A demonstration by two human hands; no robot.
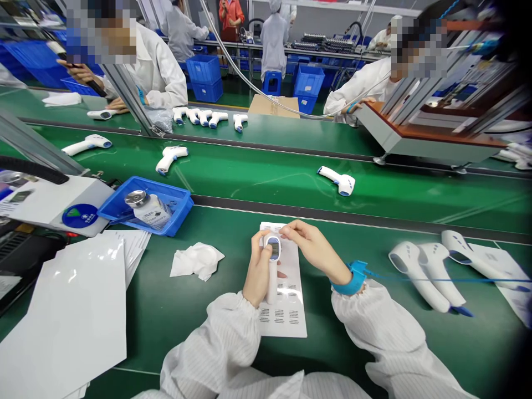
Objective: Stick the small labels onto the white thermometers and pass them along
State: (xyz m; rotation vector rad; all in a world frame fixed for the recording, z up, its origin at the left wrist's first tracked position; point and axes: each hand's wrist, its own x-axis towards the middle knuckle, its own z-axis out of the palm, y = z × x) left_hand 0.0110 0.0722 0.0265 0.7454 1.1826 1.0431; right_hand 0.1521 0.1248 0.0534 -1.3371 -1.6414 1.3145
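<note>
A thermometer (pixel 272 282) is gripped by the closed left hand (pixel 258 271) over a leaflet (pixel 291 316), its top touched by the open right hand (pixel 316 249), while three more thermometers (pixel 415 266) are left lying at the desk's (pixel 233 233) right.

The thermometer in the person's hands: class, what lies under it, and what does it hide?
A printed paper sheet lies under the white thermometer, on the green workbench. The left hand grips the thermometer. Whatever is printed directly beneath them is covered and cannot be seen.

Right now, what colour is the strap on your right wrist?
The wrist strap is bright blue, and it shows best in the head view.
</note>
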